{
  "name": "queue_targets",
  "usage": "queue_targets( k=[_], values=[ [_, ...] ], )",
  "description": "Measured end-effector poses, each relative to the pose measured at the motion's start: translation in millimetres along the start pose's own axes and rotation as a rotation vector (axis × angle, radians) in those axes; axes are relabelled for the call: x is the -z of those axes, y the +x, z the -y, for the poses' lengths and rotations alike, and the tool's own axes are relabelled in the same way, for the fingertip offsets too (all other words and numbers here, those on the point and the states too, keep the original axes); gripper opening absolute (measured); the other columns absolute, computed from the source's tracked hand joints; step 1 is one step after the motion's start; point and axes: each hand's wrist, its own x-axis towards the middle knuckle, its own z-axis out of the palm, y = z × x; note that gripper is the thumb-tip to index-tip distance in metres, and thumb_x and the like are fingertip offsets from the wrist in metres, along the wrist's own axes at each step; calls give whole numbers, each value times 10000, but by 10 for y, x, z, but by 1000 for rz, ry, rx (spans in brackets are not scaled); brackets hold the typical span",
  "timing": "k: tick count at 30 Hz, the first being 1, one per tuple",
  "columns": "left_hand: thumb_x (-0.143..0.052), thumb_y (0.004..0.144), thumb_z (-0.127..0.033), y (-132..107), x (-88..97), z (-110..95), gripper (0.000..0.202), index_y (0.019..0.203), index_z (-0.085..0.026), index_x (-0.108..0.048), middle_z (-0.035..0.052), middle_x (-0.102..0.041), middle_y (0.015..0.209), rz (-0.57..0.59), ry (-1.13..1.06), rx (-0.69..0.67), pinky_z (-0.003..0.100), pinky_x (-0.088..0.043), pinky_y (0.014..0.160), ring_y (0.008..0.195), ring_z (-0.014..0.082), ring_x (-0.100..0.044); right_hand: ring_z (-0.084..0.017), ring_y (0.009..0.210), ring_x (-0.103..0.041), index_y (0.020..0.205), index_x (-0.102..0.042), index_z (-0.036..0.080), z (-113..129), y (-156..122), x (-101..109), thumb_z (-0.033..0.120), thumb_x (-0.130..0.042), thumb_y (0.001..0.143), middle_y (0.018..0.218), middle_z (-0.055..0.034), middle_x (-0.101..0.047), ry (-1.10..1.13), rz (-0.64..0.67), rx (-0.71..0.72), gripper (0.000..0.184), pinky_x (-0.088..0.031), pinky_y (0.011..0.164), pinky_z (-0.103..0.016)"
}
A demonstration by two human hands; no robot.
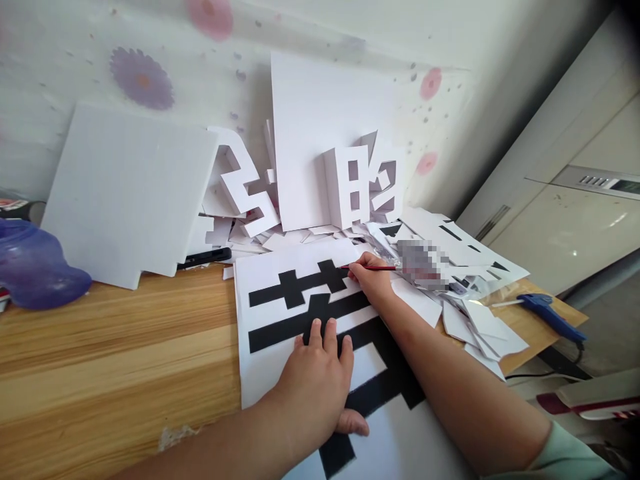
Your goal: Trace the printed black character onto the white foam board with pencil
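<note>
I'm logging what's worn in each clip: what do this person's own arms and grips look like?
The left grip and right grip are bare human hands, with no glove, ring or marking visible. The left forearm is bare to the picture's edge; the right forearm is bare up to a pale green sleeve. No watch or cable shows on either.

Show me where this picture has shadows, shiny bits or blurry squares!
In the head view, soft shadow falls on the upright white board beside the standing letter shape; in the head view, faint glare streaks the cream cabinet; also in the head view, blocky squares hide something just right of the right hand.
</note>
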Motion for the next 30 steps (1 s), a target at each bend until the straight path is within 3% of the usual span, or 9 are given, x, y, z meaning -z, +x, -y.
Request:
queue_targets(
  k=[6,15,20,30],
  values=[
    [-573,536,-828,-5,25,-8,1172,1423,-102,-325,325,-215,1451,36,-4,16,617,-368,958,1316,495,-252,-141,526,-498,553,-506,211,-25,10,-2,227,-548,641,525,23,-588,-95,10,10,99,-350,511,-265],
    [-558,554,-829,-8,15,-1,1172,1430,-93,-305,330,-190,1456,40,-11,2,630,-356,962,1323,498,-236,-147,507,-488,532,-480,217,-55,53,90,225,-519,640,494,22,-561,-137,-87,2,116,-355,503,-277],
    [-554,552,-832,-8,-4,3,1157,1427,-112,-320,312,-206,1461,0,-6,10,625,-351,971,1329,489,-231,-150,497,-497,527,-466,218,-121,107,132,216,-509,630,482,21,-563,-128,-153,-11,112,-360,493,-275],
    [-562,547,-829,4,11,-2,1174,1429,-97,-307,334,-195,1450,30,-8,11,626,-356,963,1321,499,-236,-144,454,-485,517,-444,223,-118,100,144,195,-504,609,443,27,-546,-36,-236,-31,113,-361,458,-271]
  ],
)
